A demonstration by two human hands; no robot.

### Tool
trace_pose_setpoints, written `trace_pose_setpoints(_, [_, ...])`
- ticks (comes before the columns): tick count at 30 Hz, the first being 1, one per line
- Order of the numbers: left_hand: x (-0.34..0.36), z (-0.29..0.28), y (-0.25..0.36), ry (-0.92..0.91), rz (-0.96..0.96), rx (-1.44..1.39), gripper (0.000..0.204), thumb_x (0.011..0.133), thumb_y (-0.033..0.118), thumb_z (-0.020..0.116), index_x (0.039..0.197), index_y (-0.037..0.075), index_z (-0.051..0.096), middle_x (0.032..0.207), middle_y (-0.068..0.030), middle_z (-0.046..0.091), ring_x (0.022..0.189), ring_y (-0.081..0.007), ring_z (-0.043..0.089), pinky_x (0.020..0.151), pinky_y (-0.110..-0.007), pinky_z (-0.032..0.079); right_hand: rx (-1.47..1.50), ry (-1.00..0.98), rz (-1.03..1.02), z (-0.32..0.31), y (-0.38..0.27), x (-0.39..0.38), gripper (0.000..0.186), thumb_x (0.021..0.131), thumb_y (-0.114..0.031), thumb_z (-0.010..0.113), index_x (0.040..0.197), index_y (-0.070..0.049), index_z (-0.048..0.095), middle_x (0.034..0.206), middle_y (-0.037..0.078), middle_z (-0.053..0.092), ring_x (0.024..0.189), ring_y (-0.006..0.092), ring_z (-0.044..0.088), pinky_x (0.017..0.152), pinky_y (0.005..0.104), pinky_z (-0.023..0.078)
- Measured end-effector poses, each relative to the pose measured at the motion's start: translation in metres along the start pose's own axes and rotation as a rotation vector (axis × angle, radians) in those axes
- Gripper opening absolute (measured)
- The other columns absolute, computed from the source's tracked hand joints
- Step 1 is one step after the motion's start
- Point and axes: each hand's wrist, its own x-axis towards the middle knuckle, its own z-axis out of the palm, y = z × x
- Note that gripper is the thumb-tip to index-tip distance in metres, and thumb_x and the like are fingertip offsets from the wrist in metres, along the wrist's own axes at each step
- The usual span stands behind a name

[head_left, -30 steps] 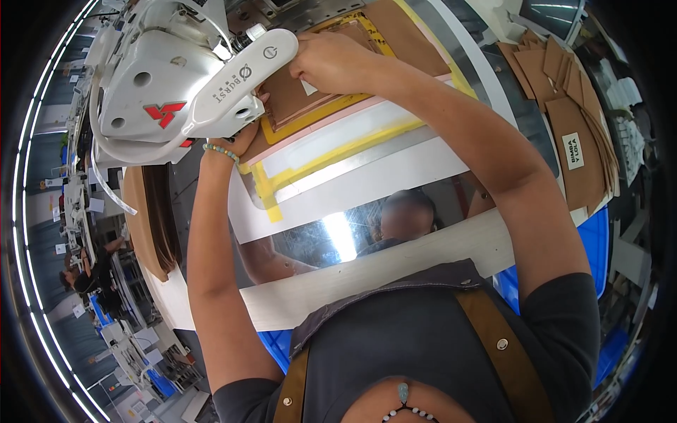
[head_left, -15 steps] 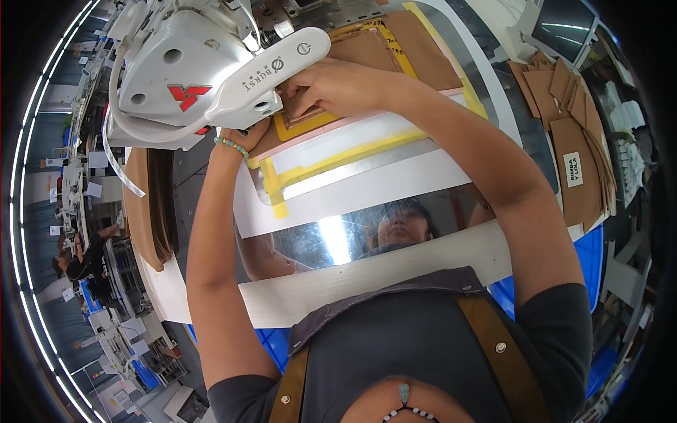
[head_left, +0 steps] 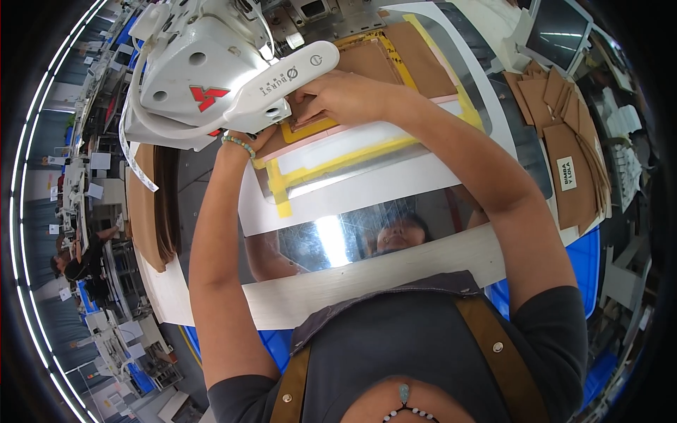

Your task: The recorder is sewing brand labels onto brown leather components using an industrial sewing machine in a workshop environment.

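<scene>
A flat, matt brown panel [head_left: 367, 63] lies inside a yellow frame [head_left: 309, 132], just beside the white sewing machine head [head_left: 204, 63]; a thin, paler brown border runs along its edge. A plain brown piece [head_left: 421, 62] lies to the right of the frame, and yellow tape [head_left: 352, 161] crosses the white area nearer the person. The right hand [head_left: 351, 99] reaches over the panel's near left part, its fingers bent and drawn together (whether they pinch anything, I cannot tell). The left hand [head_left: 259, 139] is mostly hidden by the machine, so I cannot tell its grip either; a beaded bracelet [head_left: 239, 145] circles that wrist. As for markings, the machine's body bears a red emblem [head_left: 208, 97], and its white arm carries grey printed lettering and a round symbol. Dark handwritten marks run along the frame's far edge, and a white label [head_left: 566, 173] with dark capitals sits on the brown stack [head_left: 557, 141] at right.
</scene>
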Motion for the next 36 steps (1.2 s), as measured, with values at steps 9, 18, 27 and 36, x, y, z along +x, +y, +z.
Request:
trace_pose_setpoints(9, [-0.007,0.005,0.022,0.183,0.117,0.222,0.054,0.101,0.013,0.070,0.152,0.008,0.054,0.151,-0.0114,0.061,0.136,-0.0223,0.061,0.117,-0.036,0.049,0.043,0.003,-0.030,-0.002,-0.004,0.015,0.029,0.096,-0.009,0.069,0.117,-0.024,0.083,0.127,-0.002,0.069,0.124,0.0234,0.061,0.108,0.0434,0.050])
trace_pose_setpoints(18, [0.009,0.000,-0.003,0.211,0.053,-0.205,0.053,0.102,0.002,0.060,0.153,0.000,0.048,0.148,-0.0178,0.061,0.135,-0.0236,0.061,0.115,-0.033,0.051,0.033,-0.018,0.083,-0.009,-0.008,0.002,0.027,0.097,-0.012,0.067,0.115,-0.024,0.084,0.127,0.000,0.069,0.125,0.0238,0.061,0.110,0.0426,0.049])
trace_pose_setpoints(27, [-0.017,-0.029,-0.039,0.125,0.361,0.930,0.044,0.099,0.012,0.065,0.143,0.009,0.062,0.140,-0.0145,0.068,0.128,-0.0318,0.064,0.114,-0.044,0.050,-0.040,-0.091,0.179,-0.021,-0.015,0.011,0.028,0.095,-0.010,0.061,0.113,-0.014,0.082,0.130,0.005,0.070,0.128,0.0278,0.061,0.109,0.0463,0.047])
trace_pose_setpoints(36, [-0.067,-0.027,-0.028,0.407,0.011,0.483,0.028,0.095,0.012,0.064,0.118,-0.003,0.072,0.119,-0.0213,0.074,0.113,-0.0326,0.071,0.095,-0.039,0.053,-0.128,0.017,0.010,-0.005,-0.014,0.005,0.032,0.093,-0.007,0.060,0.118,-0.011,0.078,0.130,0.007,0.069,0.128,0.0295,0.059,0.111,0.0483,0.047])
